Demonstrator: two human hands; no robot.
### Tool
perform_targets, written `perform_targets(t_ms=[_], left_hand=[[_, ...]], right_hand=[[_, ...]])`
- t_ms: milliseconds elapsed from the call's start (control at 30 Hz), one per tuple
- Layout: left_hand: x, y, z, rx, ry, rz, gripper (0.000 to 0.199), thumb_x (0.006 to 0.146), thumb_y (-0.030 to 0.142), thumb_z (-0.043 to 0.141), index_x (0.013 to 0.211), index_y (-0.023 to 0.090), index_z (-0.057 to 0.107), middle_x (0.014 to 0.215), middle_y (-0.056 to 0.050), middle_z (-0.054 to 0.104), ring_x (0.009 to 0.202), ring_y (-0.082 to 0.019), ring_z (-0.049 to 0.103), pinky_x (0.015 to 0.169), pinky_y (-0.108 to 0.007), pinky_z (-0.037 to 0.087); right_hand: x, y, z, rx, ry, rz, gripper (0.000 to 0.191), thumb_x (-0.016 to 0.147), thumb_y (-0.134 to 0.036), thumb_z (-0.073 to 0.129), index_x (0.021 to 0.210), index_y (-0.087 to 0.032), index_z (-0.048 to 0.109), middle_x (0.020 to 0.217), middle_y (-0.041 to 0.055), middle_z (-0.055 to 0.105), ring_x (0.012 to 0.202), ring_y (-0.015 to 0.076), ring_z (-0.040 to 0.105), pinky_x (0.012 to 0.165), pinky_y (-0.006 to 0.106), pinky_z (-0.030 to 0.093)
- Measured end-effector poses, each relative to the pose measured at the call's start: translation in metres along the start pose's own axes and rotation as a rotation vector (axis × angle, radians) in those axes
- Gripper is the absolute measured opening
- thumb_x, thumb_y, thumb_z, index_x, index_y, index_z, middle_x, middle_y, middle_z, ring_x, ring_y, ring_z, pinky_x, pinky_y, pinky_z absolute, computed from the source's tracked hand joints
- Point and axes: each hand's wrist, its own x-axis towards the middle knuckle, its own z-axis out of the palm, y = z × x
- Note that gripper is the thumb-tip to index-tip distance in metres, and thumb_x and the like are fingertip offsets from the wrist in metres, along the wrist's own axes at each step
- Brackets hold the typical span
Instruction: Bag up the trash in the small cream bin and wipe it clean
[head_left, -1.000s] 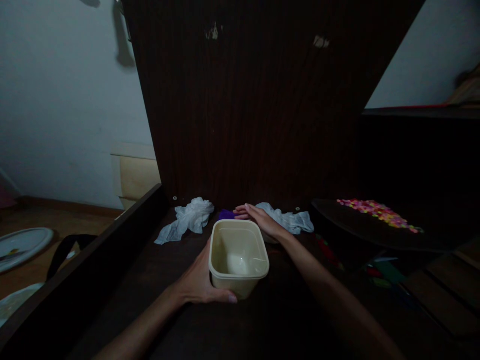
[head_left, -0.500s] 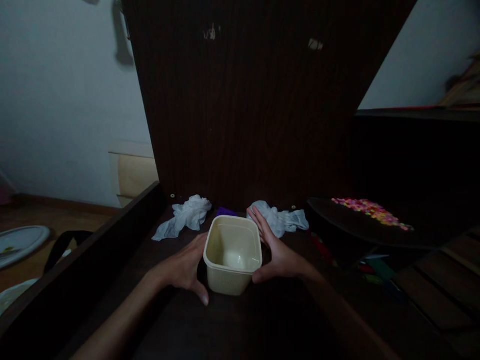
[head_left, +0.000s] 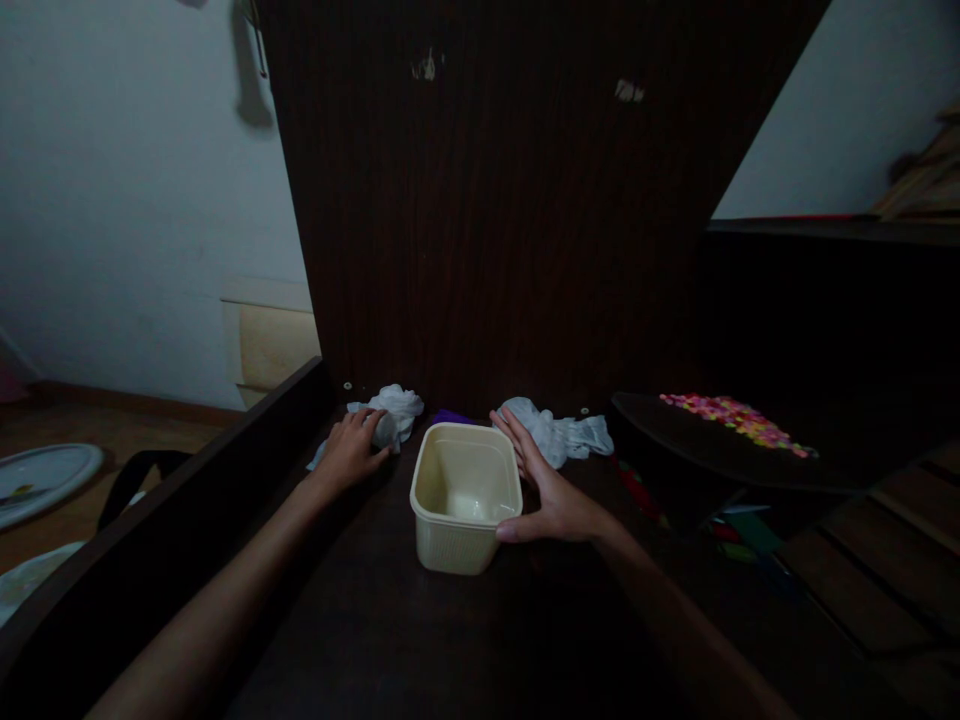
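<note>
From my end, the cream tub [head_left: 454, 547] sits lower center, my right hand [head_left: 551, 500] cupped against its right side, thumb and fingers apart. My left hand [head_left: 347, 452] is over the crumpled white cloth [head_left: 403, 402] left of center, can't tell if it's gripping. Looks like steady-and-reach, next probably needs a firm pinch there

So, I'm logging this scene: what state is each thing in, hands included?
Cream squarish plastic-looking tub: upright, open-topped, no contents visible.
Left hand: fingers bent, grip unclear.
Right hand: spread, thumb against the tub.
Thin white fabric-like bundle at left: crumpled, partly hidden.
Thin white fabric-like bundle at right: crumpled, partly hidden.
Purple item: partly hidden, details unclear.
Small pink-and-yellow pieces: spread in a loose patch.
</note>
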Motion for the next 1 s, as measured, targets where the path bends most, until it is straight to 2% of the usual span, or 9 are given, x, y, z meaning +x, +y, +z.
perform_targets(t_ms=[67, 167, 300, 367, 500, 567, 633, 767, 1000], left_hand=[[0.004, -0.004, 0.002, -0.033, -0.005, -0.021, 0.029, 0.076, 0.024, 0.065, 0.104, 0.018, 0.072, 0.111, -0.018, 0.072, 0.108, -0.04, 0.064, 0.094, -0.052, 0.05], [0.009, -0.01, 0.003, -0.118, 0.025, -0.062, 0.007, 0.074, 0.022, 0.063, 0.079, 0.022, 0.069, 0.086, -0.012, 0.073, 0.09, -0.032, 0.068, 0.083, -0.041, 0.052], [0.021, -0.012, -0.004, -0.291, 0.136, -0.117, 0.013, 0.079, 0.034, 0.059, 0.076, 0.022, 0.066, 0.077, -0.008, 0.07, 0.074, -0.026, 0.065, 0.071, -0.035, 0.049], [0.029, -0.01, -0.011, -0.391, 0.208, -0.139, 0.02, 0.08, 0.04, 0.058, 0.08, 0.022, 0.065, 0.08, -0.007, 0.071, 0.073, -0.025, 0.064, 0.07, -0.033, 0.048], [0.049, -0.004, -0.028, -0.603, 0.347, -0.166, 0.027, 0.079, 0.044, 0.057, 0.084, 0.019, 0.065, 0.084, -0.006, 0.07, 0.079, -0.022, 0.063, 0.072, -0.03, 0.048], [0.058, 0.001, -0.035, -0.709, 0.396, -0.178, 0.028, 0.078, 0.044, 0.06, 0.085, 0.018, 0.064, 0.082, -0.004, 0.068, 0.075, -0.019, 0.062, 0.069, -0.027, 0.048], [0.068, 0.006, -0.041, -0.808, 0.445, -0.195, 0.027, 0.077, 0.043, 0.062, 0.086, 0.018, 0.064, 0.078, -0.002, 0.066, 0.069, -0.016, 0.059, 0.063, -0.024, 0.046], [0.084, 0.021, -0.05, -0.96, 0.545, -0.224, 0.022, 0.076, 0.039, 0.063, 0.086, 0.018, 0.063, 0.073, 0.001, 0.062, 0.063, -0.013, 0.053, 0.059, -0.021, 0.041], [0.098, 0.05, -0.063, -1.107, 0.64, -0.213, 0.023, 0.076, 0.038, 0.066, 0.088, 0.019, 0.061, 0.079, 0.0, 0.063, 0.068, -0.013, 0.056, 0.062, -0.021, 0.043]], right_hand=[[0.0, 0.002, -0.001, 0.026, -0.009, 0.004, 0.149, 0.059, -0.046, 0.095, 0.161, -0.033, -0.013, 0.172, 0.0132, -0.01, 0.159, 0.027, 0.001, 0.127, 0.053, 0.007], [-0.001, 0.005, -0.005, 0.036, -0.014, 0.002, 0.149, 0.059, -0.047, 0.095, 0.162, -0.033, -0.012, 0.172, 0.013, -0.01, 0.159, 0.0271, 0.0, 0.127, 0.054, 0.005], [0.0, 0.005, -0.013, 0.071, 0.0, -0.033, 0.135, 0.063, -0.06, 0.09, 0.163, -0.033, 0.004, 0.172, 0.012, -0.005, 0.158, 0.0307, 0.011, 0.127, 0.054, 0.01], [0.004, 0.001, -0.019, 0.079, 0.04, -0.04, 0.113, 0.072, -0.066, 0.081, 0.161, -0.033, 0.019, 0.172, 0.0117, 0.007, 0.156, 0.0313, 0.023, 0.126, 0.054, 0.018], [0.024, -0.009, -0.029, -0.018, 0.198, -0.035, 0.061, 0.089, -0.064, 0.064, 0.138, -0.03, 0.056, 0.152, 0.0113, 0.051, 0.141, 0.0291, 0.048, 0.12, 0.052, 0.034], [0.039, -0.012, -0.032, -0.071, 0.265, -0.058, 0.045, 0.09, -0.059, 0.064, 0.124, -0.028, 0.065, 0.135, 0.0094, 0.064, 0.13, 0.0273, 0.057, 0.116, 0.051, 0.04], [0.055, -0.012, -0.034, -0.103, 0.296, -0.078, 0.037, 0.09, -0.054, 0.066, 0.115, -0.027, 0.069, 0.124, 0.0079, 0.069, 0.12, 0.0256, 0.062, 0.111, 0.049, 0.044], [0.086, -0.009, -0.034, -0.107, 0.28, -0.088, 0.031, 0.085, -0.046, 0.072, 0.106, -0.023, 0.07, 0.114, 0.0062, 0.071, 0.11, 0.0226, 0.064, 0.107, 0.047, 0.047], [0.124, -0.009, -0.024, -0.065, 0.208, -0.067, 0.049, 0.069, -0.044, 0.086, 0.108, -0.022, 0.066, 0.121, 0.007, 0.067, 0.117, 0.0232, 0.062, 0.107, 0.044, 0.047]])
